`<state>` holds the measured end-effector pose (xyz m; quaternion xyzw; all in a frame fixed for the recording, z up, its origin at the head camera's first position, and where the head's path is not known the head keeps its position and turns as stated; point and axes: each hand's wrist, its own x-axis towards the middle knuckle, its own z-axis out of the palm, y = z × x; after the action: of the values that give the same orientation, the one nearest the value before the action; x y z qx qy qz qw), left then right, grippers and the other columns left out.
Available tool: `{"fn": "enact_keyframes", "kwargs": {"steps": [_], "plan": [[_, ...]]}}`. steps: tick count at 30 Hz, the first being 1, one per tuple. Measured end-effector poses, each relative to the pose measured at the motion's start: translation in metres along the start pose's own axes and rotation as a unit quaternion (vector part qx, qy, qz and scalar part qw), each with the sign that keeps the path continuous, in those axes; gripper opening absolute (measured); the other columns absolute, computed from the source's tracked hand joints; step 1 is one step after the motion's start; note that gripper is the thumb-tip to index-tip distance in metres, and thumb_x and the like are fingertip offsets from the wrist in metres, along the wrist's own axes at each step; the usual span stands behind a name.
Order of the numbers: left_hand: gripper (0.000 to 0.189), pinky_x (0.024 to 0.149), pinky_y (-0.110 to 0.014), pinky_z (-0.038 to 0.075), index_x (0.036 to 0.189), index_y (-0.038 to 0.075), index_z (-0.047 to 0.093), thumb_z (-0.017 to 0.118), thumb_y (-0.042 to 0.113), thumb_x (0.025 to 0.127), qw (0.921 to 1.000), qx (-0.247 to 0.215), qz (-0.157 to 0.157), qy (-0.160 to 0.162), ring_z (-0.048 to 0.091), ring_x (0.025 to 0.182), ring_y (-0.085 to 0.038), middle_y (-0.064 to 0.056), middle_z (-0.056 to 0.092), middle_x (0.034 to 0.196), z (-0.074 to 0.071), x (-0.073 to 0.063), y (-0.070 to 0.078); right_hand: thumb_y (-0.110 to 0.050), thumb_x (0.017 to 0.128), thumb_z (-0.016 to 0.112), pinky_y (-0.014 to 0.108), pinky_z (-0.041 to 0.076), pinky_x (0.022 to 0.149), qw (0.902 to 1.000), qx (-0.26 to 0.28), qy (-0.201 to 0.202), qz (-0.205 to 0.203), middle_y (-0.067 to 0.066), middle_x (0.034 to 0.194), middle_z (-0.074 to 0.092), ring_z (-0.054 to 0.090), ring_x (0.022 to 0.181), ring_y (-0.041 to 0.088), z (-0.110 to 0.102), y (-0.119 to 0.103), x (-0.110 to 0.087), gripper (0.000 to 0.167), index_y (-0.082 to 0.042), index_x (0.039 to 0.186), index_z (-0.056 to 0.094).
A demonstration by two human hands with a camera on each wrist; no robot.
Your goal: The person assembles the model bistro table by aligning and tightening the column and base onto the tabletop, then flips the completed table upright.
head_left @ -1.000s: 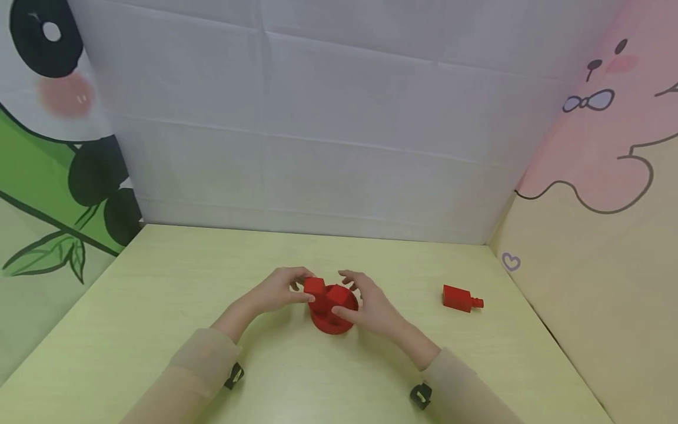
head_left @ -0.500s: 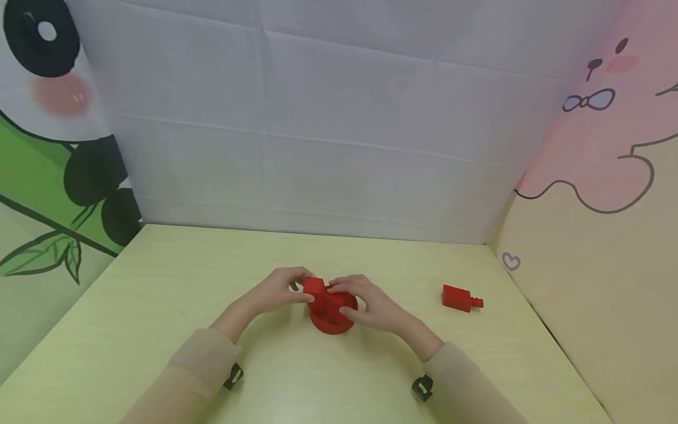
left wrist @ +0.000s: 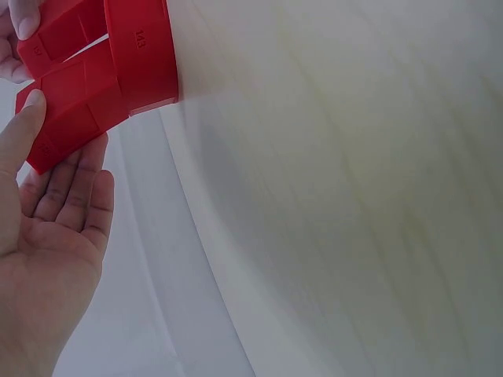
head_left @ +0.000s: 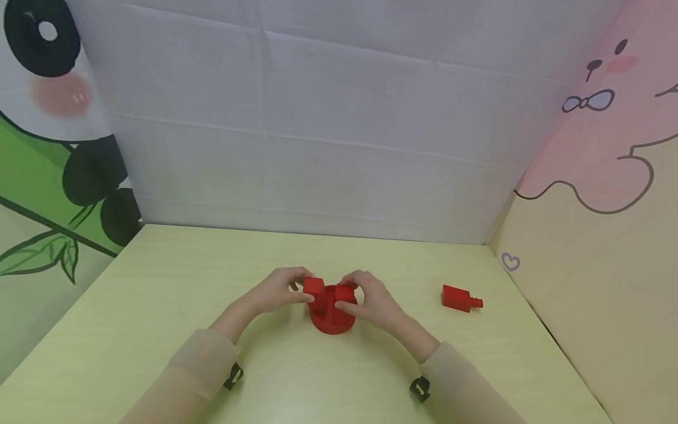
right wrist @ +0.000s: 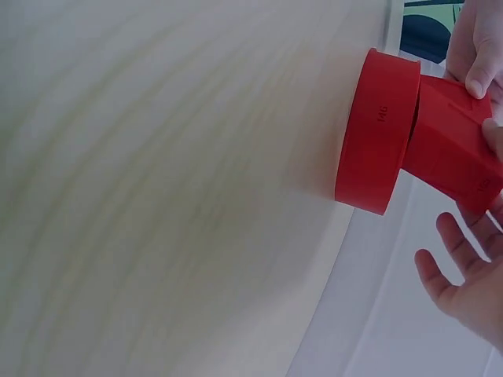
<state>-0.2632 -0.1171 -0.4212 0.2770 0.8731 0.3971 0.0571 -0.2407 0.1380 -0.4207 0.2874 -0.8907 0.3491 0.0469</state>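
A round red base (head_left: 332,327) with a raised wall sits on the table, and two red blocks stand in it. My left hand (head_left: 279,290) pinches the left block (head_left: 313,287) between thumb and fingers; in the left wrist view this block (left wrist: 78,106) leans outward from the base. The right block (head_left: 345,292) is pinched by my right hand (head_left: 374,301). It sits tilted in the base wall (right wrist: 380,129) in the right wrist view, my thumb on one face and fingertips beneath. Small raised or engraved numbers mark the base. The blocks' lower ends are hidden inside it.
A loose red block with a narrow stepped peg (head_left: 459,298) lies on its side to the right of the base. The pale yellow table (head_left: 254,377) meets a white sheet (head_left: 318,176) at the back and printed panels on both sides.
My right hand has shifted its hold on the right block, first reaching over its top, then gripping its sides. That block has turned. My left hand stays in place.
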Motion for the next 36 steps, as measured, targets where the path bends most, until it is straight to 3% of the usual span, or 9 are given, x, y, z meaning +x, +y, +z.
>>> {"fn": "enact_keyframes", "kwargs": {"steps": [7, 12, 18, 21, 25, 28, 32, 36], "plan": [[0.035, 0.079, -0.032, 0.048, 0.114, 0.015, 0.062, 0.074, 0.025, 0.082, 1.0, -0.001, 0.002, 0.001, 0.057, 0.094, -0.015, 0.006, 0.064, 0.101, 0.001, 0.001, -0.002, -0.029, 0.077, 0.078, 0.025, 0.049, 0.065, 0.9964, -0.031, 0.02, 0.076, -0.007, 0.087, 0.057, 0.055, 0.081, 0.013, 0.002, -0.004, -0.001, 0.037, -0.014, 0.1, 0.053], [0.035, 0.079, -0.032, 0.048, 0.114, 0.015, 0.062, 0.073, 0.026, 0.082, 1.0, 0.001, 0.009, 0.002, 0.057, 0.094, -0.014, 0.007, 0.064, 0.101, 0.001, 0.001, -0.003, -0.032, 0.076, 0.078, 0.023, 0.048, 0.057, 0.9914, -0.045, 0.04, 0.116, -0.007, 0.079, 0.057, 0.055, 0.07, 0.011, 0.003, -0.009, -0.003, 0.038, -0.015, 0.094, 0.051], [0.035, 0.079, -0.032, 0.048, 0.114, 0.015, 0.062, 0.073, 0.027, 0.082, 1.0, 0.005, 0.008, 0.002, 0.057, 0.094, -0.017, 0.006, 0.064, 0.101, 0.001, 0.001, -0.003, -0.04, 0.075, 0.077, 0.023, 0.047, 0.055, 0.9888, -0.051, 0.048, 0.132, -0.003, 0.084, 0.059, 0.055, 0.07, 0.013, 0.004, -0.01, -0.003, 0.048, -0.014, 0.106, 0.051], [0.036, 0.079, -0.032, 0.048, 0.114, 0.015, 0.062, 0.073, 0.027, 0.082, 1.0, 0.004, 0.005, 0.001, 0.057, 0.094, -0.016, 0.006, 0.064, 0.102, 0.001, 0.001, -0.002, -0.039, 0.077, 0.075, 0.027, 0.049, 0.061, 0.9935, -0.03, 0.041, 0.102, -0.002, 0.095, 0.061, 0.057, 0.082, 0.017, -0.001, -0.007, -0.004, 0.055, -0.016, 0.121, 0.05], [0.036, 0.079, -0.032, 0.048, 0.114, 0.015, 0.062, 0.074, 0.027, 0.082, 1.0, 0.0, 0.006, 0.0, 0.057, 0.094, -0.015, 0.007, 0.065, 0.101, 0.001, 0.001, -0.002, -0.031, 0.083, 0.072, 0.041, 0.05, 0.078, 0.9998, 0.012, 0.003, 0.014, 0.001, 0.115, 0.061, 0.055, 0.103, 0.026, -0.011, 0.001, -0.006, 0.055, -0.017, 0.131, 0.049], [0.035, 0.08, -0.032, 0.048, 0.113, 0.015, 0.063, 0.074, 0.027, 0.082, 1.0, -0.002, 0.009, 0.0, 0.057, 0.094, -0.015, 0.007, 0.065, 0.101, 0.001, 0.001, -0.003, -0.026, 0.086, 0.069, 0.048, 0.047, 0.087, 0.9981, 0.024, -0.034, -0.046, 0.002, 0.126, 0.057, 0.052, 0.111, 0.026, -0.018, 0.007, -0.008, 0.051, -0.016, 0.133, 0.05], [0.035, 0.08, -0.032, 0.048, 0.113, 0.015, 0.063, 0.074, 0.027, 0.082, 0.9999, -0.002, 0.011, 0.001, 0.057, 0.094, -0.014, 0.007, 0.065, 0.101, 0.001, 0.001, -0.003, -0.025, 0.087, 0.066, 0.045, 0.046, 0.091, 0.9928, 0.006, -0.071, -0.096, -0.001, 0.131, 0.055, 0.049, 0.116, 0.017, -0.024, 0.013, -0.009, 0.049, -0.015, 0.133, 0.051], [0.035, 0.08, -0.032, 0.048, 0.113, 0.015, 0.063, 0.074, 0.027, 0.082, 0.9999, -0.004, 0.011, 0.001, 0.057, 0.095, -0.014, 0.006, 0.065, 0.101, 0.001, 0.001, -0.003, -0.023, 0.088, 0.065, 0.038, 0.046, 0.094, 0.9888, -0.015, -0.084, -0.123, -0.004, 0.13, 0.056, 0.048, 0.118, 0.012, -0.025, 0.017, -0.008, 0.045, -0.014, 0.131, 0.054]]}}
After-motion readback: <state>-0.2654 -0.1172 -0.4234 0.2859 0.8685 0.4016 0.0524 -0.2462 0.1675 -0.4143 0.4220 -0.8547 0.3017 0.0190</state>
